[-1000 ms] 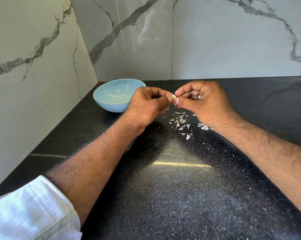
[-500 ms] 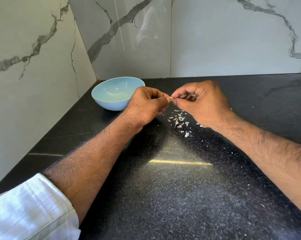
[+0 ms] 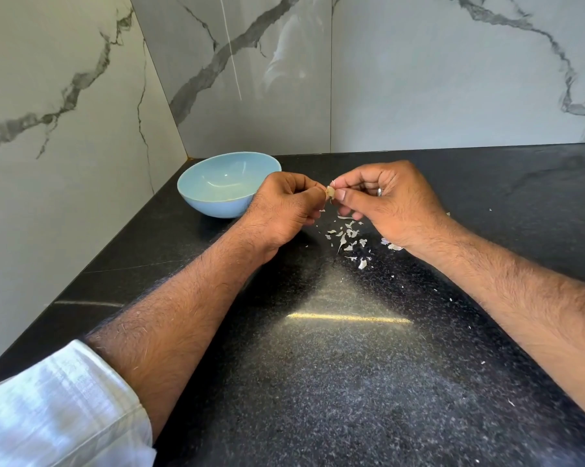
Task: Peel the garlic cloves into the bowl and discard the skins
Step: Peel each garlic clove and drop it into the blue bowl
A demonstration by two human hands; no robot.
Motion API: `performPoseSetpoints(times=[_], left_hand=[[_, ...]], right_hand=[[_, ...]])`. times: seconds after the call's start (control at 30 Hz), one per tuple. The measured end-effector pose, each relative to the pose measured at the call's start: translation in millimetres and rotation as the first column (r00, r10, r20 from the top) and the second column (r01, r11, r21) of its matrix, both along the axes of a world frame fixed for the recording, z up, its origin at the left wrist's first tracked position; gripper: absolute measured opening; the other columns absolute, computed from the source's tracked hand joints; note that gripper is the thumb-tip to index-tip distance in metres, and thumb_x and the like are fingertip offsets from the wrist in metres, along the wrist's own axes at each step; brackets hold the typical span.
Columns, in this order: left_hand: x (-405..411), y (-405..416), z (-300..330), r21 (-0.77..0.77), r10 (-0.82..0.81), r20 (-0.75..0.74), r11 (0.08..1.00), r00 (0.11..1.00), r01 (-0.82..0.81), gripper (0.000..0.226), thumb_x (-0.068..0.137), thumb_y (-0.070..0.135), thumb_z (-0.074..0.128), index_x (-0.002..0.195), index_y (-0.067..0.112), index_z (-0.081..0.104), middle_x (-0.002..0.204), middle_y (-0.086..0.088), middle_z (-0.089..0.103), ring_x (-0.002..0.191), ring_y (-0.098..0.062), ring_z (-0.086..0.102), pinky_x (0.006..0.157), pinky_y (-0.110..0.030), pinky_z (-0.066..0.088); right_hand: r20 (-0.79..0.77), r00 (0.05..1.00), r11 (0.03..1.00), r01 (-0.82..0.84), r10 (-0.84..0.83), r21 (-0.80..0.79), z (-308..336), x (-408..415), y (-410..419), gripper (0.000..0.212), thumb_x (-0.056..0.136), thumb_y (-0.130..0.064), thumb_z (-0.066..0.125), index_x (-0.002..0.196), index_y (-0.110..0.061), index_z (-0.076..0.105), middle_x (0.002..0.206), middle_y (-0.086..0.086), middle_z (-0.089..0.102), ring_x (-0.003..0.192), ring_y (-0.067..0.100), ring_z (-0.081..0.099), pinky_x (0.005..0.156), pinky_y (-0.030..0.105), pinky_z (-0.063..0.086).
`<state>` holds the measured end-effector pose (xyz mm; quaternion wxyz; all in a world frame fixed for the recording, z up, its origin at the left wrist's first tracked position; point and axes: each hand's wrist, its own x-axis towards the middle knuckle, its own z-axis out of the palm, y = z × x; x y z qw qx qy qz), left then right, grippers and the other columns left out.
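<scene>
Black speckled countertop (image 3: 351, 382): blue bowl (image 3: 223, 192), scattered garlic skins (image 3: 348, 239).

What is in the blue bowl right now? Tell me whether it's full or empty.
Empty, as far as the view shows. The blue bowl stands upright with a bare, glossy inside; no cloves visible. The near inner wall is hidden by its rim.

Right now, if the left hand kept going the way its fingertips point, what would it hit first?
The garlic clove it pinches, then almost at once the right hand, whose thumb already sits at the clove's other side.
</scene>
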<state>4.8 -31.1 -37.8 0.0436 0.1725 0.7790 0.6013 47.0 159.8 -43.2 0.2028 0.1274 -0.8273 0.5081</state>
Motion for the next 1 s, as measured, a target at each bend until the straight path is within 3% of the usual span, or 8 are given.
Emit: performPoseSetpoints(times=[0.23, 0.4, 0.57, 0.67, 0.83, 0.97, 1.0], left_hand=[[4, 1, 1, -0.016, -0.004, -0.031, 1.0, 1.0, 0.003, 0.018, 0.1, 0.012, 0.068, 0.084, 0.015, 0.074, 0.07, -0.001, 0.068, 0.07, -0.013, 0.06, 0.069, -0.028, 0.054], [7, 3, 2, -0.026, -0.011, -0.053, 1.0, 0.999, 0.01, 0.017, 0.1, 0.009, 0.066, 0.085, 0.013, 0.074, 0.07, -0.004, 0.066, 0.068, -0.013, 0.058, 0.068, -0.028, 0.054], [11, 6, 3, -0.032, -0.024, -0.054, 0.999, 0.998, 0.022, 0.018, 0.099, 0.009, 0.067, 0.083, 0.013, 0.073, 0.07, -0.004, 0.066, 0.07, -0.016, 0.058, 0.072, -0.032, 0.054], [12, 6, 4, -0.018, -0.028, -0.031, 0.999, 0.999, 0.027, 0.02, 0.099, 0.008, 0.065, 0.082, 0.012, 0.073, 0.069, -0.003, 0.066, 0.074, -0.018, 0.059, 0.074, -0.033, 0.055], [9, 3, 5, 0.003, 0.03, 0.034, 1.0, 0.999, -0.03, 0.024, 0.097, 0.006, 0.065, 0.074, 0.013, 0.071, 0.067, -0.001, 0.066, 0.073, -0.016, 0.061, 0.075, -0.033, 0.055], [8, -4, 8, -0.111, 0.067, 0.006, 0.992, 0.998, -0.066, 0.004, 0.087, 0.004, 0.075, 0.086, 0.008, 0.075, 0.081, -0.013, 0.076, 0.071, -0.013, 0.064, 0.061, -0.024, 0.052], [8, -6, 8, -0.134, 0.064, 0.0, 0.989, 0.998, -0.064, 0.011, 0.084, 0.001, 0.078, 0.091, 0.009, 0.074, 0.085, -0.015, 0.077, 0.07, -0.013, 0.066, 0.057, -0.023, 0.051]], right_hand=[[0.012, 1.0, 1.0, 0.023, -0.023, 0.004, 1, 3, 0, 0.011, 0.092, -0.021, 0.08, 0.101, -0.014, 0.081, 0.081, 0.0, 0.079, 0.072, 0.015, 0.077, 0.066, 0.031, 0.064], [0.034, 0.998, 0.996, 0.043, -0.045, 0.072, 3, 4, -1, 0.006, 0.095, -0.023, 0.077, 0.096, -0.018, 0.08, 0.079, 0.0, 0.078, 0.071, 0.015, 0.077, 0.07, 0.044, 0.066], [-0.006, 0.993, 0.977, 0.115, -0.115, 0.181, 4, 6, -5, 0.009, 0.094, -0.026, 0.072, 0.088, -0.025, 0.078, 0.073, -0.005, 0.075, 0.069, 0.029, 0.073, 0.063, 0.053, 0.062], [-0.028, 0.992, 0.978, 0.124, -0.121, 0.166, 4, 6, -6, 0.009, 0.094, -0.025, 0.072, 0.087, -0.024, 0.078, 0.071, -0.004, 0.074, 0.067, 0.031, 0.072, 0.061, 0.054, 0.061], [0.004, 0.996, 0.994, 0.095, -0.095, -0.052, 8, 2, 2, 0.011, 0.099, -0.013, 0.068, 0.096, -0.011, 0.078, 0.079, 0.004, 0.078, 0.07, 0.018, 0.074, 0.065, 0.041, 0.064], [0.178, 0.982, 0.942, 0.001, 0.063, -0.337, 11, 2, 5, 0.012, 0.099, -0.007, 0.069, 0.107, 0.0, 0.075, 0.089, 0.015, 0.079, 0.079, 0.026, 0.077, 0.067, 0.035, 0.06], [0.214, 0.973, 0.925, -0.005, 0.093, -0.379, 11, 3, 5, 0.014, 0.098, -0.007, 0.07, 0.108, 0.002, 0.074, 0.091, 0.017, 0.079, 0.08, 0.028, 0.077, 0.069, 0.035, 0.06]])
